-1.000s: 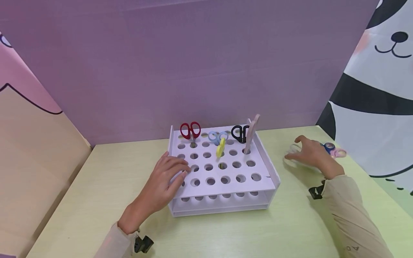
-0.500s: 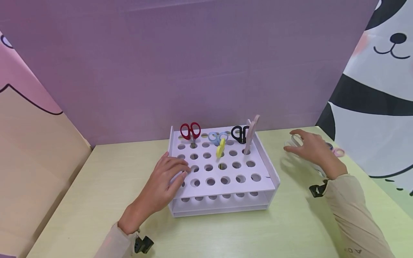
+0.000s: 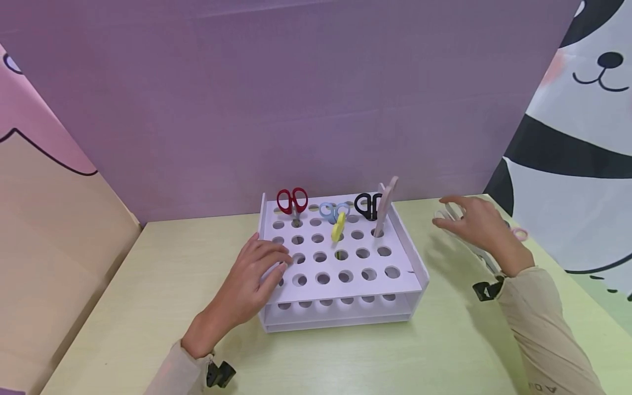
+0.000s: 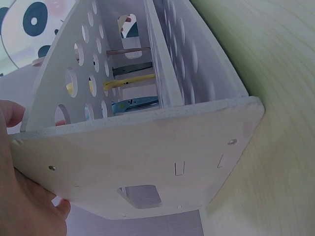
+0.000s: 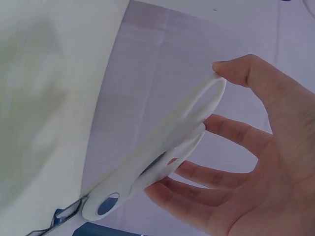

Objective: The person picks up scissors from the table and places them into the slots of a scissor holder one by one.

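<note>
My right hand (image 3: 481,225) holds white-handled scissors (image 5: 123,182) by the handle loops, thumb at one loop and fingers at the other. They tilt with the blades pointing back down toward the table. My left hand (image 3: 254,271) grips the left side wall of a white rack (image 3: 345,296) with rows of round holes. Standing in the holes are red scissors (image 3: 293,210), light blue scissors (image 3: 333,215), yellow scissors (image 3: 338,227), black scissors (image 3: 370,213) and pale pink scissors (image 3: 384,208). Some blades show inside the rack in the left wrist view.
Pink-handled scissors (image 3: 525,235) lie on the table (image 3: 345,356) beyond my right hand, with a bit of dark blue handle beside them, mostly hidden by the hand. A purple backdrop (image 3: 316,109) stands behind the table, and a panda-printed panel (image 3: 568,192) rises at the right.
My right hand has taken hold of the white scissors and raised their handle end off the table, shifting slightly back. My left hand and the rack have stayed put.
</note>
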Demonstrator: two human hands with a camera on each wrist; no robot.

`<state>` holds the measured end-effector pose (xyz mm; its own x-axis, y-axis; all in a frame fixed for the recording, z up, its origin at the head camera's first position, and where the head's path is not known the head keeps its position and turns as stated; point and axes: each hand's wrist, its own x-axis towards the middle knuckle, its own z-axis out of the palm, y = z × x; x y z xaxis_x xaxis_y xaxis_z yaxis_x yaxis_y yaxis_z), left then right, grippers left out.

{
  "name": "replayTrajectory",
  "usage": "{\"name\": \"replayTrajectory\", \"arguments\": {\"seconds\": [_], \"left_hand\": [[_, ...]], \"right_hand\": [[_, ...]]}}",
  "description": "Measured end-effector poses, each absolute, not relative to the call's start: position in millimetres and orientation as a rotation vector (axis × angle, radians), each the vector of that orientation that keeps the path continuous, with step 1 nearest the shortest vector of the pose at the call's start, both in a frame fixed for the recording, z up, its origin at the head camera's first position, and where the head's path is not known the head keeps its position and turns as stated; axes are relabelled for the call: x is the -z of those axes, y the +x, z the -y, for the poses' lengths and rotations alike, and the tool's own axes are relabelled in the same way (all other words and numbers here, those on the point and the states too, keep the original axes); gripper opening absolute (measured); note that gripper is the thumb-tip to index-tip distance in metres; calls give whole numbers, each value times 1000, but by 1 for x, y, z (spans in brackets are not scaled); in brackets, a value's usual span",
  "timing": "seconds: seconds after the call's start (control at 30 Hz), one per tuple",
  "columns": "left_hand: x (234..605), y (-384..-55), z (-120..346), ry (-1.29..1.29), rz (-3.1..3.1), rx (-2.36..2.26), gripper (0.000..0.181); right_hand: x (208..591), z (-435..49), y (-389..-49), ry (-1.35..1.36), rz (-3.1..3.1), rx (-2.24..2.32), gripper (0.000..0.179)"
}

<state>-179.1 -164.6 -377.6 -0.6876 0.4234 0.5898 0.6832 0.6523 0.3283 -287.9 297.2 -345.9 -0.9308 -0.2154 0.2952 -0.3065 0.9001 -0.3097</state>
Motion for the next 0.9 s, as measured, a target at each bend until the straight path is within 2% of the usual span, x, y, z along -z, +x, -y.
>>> {"name": "replayTrajectory", "arguments": {"seconds": [0.3,0.9], "left_hand": [[378,-179,165,-868,2394,750,24],[377,-179,164,-856,2403,784,25]], "right_hand": [[337,-288,-280,477,2680,-529,42],[301,-255,-245,446,2567,-672,44]]}}
